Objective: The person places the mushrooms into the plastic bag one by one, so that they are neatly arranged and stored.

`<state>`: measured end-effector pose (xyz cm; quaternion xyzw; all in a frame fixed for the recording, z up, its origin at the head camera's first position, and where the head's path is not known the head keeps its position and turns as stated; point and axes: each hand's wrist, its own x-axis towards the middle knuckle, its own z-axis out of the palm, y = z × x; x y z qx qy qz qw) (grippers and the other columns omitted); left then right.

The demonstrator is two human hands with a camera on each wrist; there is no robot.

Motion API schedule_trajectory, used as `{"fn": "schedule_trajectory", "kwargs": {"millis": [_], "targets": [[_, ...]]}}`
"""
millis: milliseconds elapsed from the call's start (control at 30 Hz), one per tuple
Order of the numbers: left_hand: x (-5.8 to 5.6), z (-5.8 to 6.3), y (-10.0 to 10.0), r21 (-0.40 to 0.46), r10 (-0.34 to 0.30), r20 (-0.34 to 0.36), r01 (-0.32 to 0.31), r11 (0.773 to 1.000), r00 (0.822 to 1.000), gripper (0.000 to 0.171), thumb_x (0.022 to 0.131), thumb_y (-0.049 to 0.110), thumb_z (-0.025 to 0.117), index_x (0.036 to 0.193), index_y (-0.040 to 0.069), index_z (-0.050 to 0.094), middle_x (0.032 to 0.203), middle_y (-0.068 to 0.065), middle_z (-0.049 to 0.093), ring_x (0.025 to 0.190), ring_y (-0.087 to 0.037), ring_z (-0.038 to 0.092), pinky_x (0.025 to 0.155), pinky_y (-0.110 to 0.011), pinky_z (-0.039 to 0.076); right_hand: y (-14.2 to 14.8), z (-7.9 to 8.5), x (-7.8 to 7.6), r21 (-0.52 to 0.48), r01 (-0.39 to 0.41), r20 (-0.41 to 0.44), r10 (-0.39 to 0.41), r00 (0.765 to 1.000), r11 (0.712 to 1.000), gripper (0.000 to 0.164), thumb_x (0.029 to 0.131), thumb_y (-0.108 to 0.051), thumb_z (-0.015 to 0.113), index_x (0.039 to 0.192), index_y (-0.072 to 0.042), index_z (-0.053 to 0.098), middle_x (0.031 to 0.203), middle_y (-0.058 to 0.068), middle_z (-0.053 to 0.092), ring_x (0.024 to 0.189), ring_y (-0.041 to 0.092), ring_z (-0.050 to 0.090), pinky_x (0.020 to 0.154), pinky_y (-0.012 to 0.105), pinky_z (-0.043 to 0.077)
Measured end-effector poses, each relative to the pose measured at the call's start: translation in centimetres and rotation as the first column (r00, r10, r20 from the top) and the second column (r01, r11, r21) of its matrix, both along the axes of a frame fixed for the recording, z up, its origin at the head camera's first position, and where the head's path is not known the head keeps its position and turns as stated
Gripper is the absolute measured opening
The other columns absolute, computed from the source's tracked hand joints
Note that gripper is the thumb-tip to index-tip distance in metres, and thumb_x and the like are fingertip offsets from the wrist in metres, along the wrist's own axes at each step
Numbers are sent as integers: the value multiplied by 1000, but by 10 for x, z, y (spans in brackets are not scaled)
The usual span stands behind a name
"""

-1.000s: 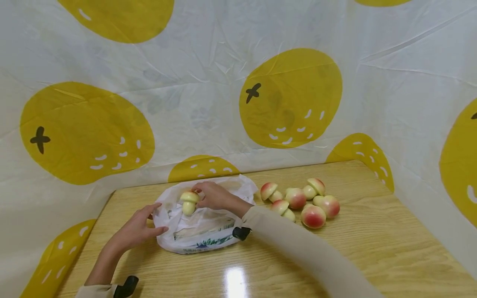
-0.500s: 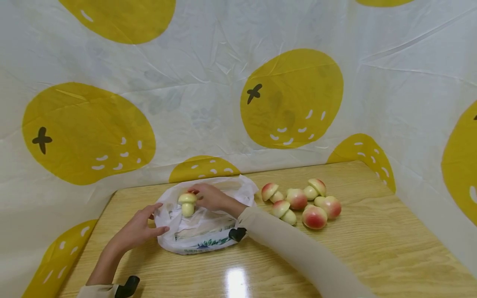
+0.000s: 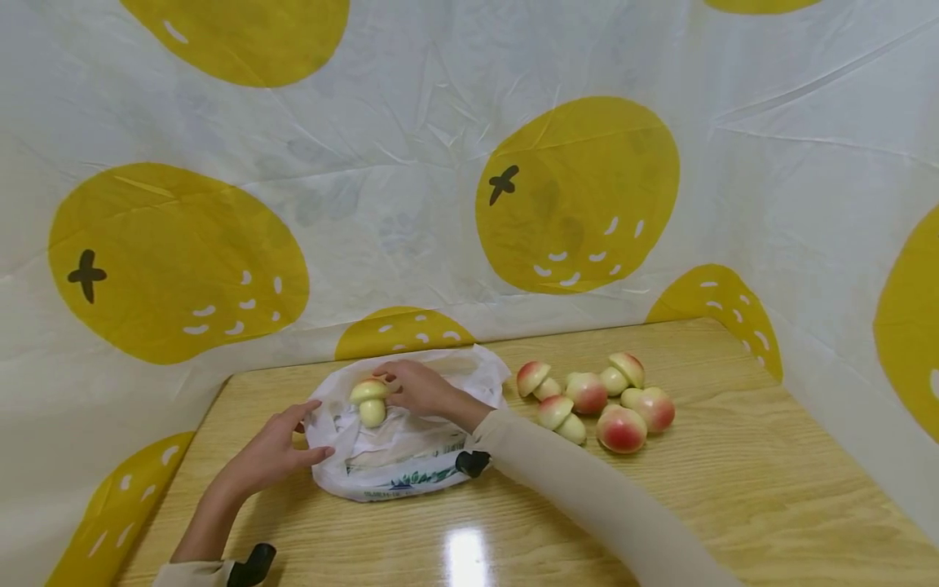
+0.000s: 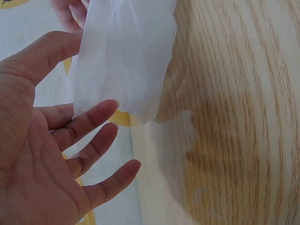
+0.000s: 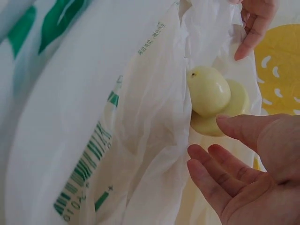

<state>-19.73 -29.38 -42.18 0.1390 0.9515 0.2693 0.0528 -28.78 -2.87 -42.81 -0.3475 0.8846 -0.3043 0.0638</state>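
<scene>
A yellow toy mushroom with a reddish cap top (image 3: 370,401) lies in the mouth of a white plastic bag (image 3: 411,487) on the table. My right hand (image 3: 421,390) reaches over the bag. Its thumb tip (image 5: 225,123) touches the mushroom's cap, and the other fingers are relaxed, a little apart from it. At the bag's left rim is my left hand (image 3: 267,452), thumb and fingers spread. In the left wrist view its middle finger (image 4: 101,114) lies in front of the thin plastic, while the thumb tip and index finger pass behind it.
Several more red-and-yellow toy mushrooms (image 3: 622,429) are grouped on the wooden table (image 3: 734,473), right of the bag. A white curtain (image 3: 396,228) printed with big yellow fruit hangs behind and along the sides of the table.
The toy mushroom has shifted slightly left and down inside the bag, and the right hand moved left with it. The left hand has stayed at the bag's rim.
</scene>
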Motion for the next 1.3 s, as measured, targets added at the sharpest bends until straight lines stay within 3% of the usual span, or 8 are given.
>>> {"fn": "schedule_trajectory", "kwargs": {"millis": [233, 600, 933, 1300], "targets": [[-1, -1, 0, -17, 0, -1, 0, 1000, 1000, 91, 84, 41, 83, 148, -10, 42, 122, -17, 61, 107, -30, 57, 85, -44, 49, 11, 9, 5, 56, 0, -16, 1, 1000, 998, 48, 98, -12, 69, 145, -15, 56, 136, 8, 64, 106, 17, 71, 91, 26, 53], [2, 0, 2, -20, 0, 3, 0, 1000, 1000, 91, 85, 41, 82, 148, -9, 41, 124, -18, 60, 109, -31, 57, 85, -44, 50, 42, 32, 15, 33, -82, 27, 81, 996, 996, 44, 97, -5, 68, 140, -9, 60, 132, 13, 66, 108, 23, 70, 91, 29, 54], [5, 2, -1, -23, -11, -11, 11, 1000, 1000, 90, 85, 40, 83, 147, -11, 41, 128, -23, 59, 107, -31, 57, 85, -45, 50, 73, 52, 25, 104, -114, 36, 111, 993, 988, 41, 96, -8, 71, 136, -13, 63, 126, 8, 68, 109, 23, 69, 87, 27, 54], [6, 1, -3, -29, -20, -25, 19, 999, 999, 90, 85, 41, 82, 147, -9, 42, 132, -23, 58, 108, -32, 57, 85, -46, 50, 113, 57, 27, 121, -118, 63, 111, 992, 986, 39, 94, -7, 72, 132, -11, 66, 116, 9, 70, 103, 22, 71, 86, 29, 55]]}}
